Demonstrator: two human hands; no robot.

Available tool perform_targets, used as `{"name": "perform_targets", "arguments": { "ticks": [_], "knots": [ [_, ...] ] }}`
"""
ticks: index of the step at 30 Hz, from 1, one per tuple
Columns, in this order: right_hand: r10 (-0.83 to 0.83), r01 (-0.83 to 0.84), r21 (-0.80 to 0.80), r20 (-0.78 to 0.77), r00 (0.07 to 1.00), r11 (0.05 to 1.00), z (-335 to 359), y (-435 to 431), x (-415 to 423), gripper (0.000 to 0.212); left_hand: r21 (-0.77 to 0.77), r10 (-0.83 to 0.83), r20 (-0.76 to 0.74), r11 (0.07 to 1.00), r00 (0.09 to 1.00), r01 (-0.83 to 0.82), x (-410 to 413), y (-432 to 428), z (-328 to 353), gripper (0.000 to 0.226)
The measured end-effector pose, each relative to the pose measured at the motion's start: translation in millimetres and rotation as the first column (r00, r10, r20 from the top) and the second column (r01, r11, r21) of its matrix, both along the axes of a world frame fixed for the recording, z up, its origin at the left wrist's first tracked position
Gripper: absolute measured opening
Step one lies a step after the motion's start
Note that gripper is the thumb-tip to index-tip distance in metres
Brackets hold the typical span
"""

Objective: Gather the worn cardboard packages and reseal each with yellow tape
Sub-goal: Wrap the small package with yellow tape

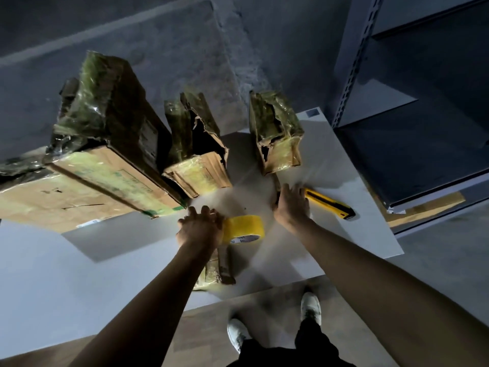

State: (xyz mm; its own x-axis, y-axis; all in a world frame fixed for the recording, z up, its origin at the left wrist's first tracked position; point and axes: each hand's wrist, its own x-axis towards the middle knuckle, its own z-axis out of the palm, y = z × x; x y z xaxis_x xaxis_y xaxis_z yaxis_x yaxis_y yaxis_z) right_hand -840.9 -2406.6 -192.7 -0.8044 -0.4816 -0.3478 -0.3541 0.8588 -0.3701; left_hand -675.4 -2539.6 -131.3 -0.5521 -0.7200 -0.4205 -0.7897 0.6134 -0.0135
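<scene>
**While the left hand (199,226) grips the yellow tape roll (243,229), worn packages stand just beyond**

As the person leans over the white worktop (119,260), the left hand is curled against the yellow tape roll and seems to hold its near side. The roll stands on edge, touching that hand on its right. The right hand (291,205) is spread flat, fingers straight and apart, pressing on the worktop and holding nothing. A yellow utility knife (330,203) with a dark tip lies just right of its fingers; whether they touch it I cannot tell.

Beyond the left hand and off to its left stands the large package (105,144), its top swathed in crumpled yellowish tape. Past the gap between the two hands stands the torn middle package (198,154), one side ripped open. Just beyond the right hand's fingertips stands the small package (277,136), also torn and taped.

Nearer the person than the left hand, partly under that forearm, a flat package (219,266) lies on the worktop. Well to the right of the right hand rises a grey metal shelving unit (423,102). Below both arms, white shoes (311,304) stand on the floor.
</scene>
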Motion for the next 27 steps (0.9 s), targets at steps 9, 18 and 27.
{"name": "perform_targets", "arguments": {
  "ticks": [9,18,27],
  "knots": [
    [0.009,-0.006,-0.025,0.098,0.995,1.0,-14,-3,-5,0.051,0.007,-0.117,-0.032,0.993,0.993,0.117,1,-9,12,0.063],
    [0.159,-0.168,0.088,0.1,0.982,0.982,-3,18,-16,0.04,0.135,-0.456,-0.08,0.876,0.886,0.463,-21,9,29,0.057],
    [0.017,0.187,-0.282,0.59,0.807,0.941,19,41,6,0.01,0.148,-0.62,0.039,0.779,0.784,0.609,-23,-5,27,0.074]
  ]
}}
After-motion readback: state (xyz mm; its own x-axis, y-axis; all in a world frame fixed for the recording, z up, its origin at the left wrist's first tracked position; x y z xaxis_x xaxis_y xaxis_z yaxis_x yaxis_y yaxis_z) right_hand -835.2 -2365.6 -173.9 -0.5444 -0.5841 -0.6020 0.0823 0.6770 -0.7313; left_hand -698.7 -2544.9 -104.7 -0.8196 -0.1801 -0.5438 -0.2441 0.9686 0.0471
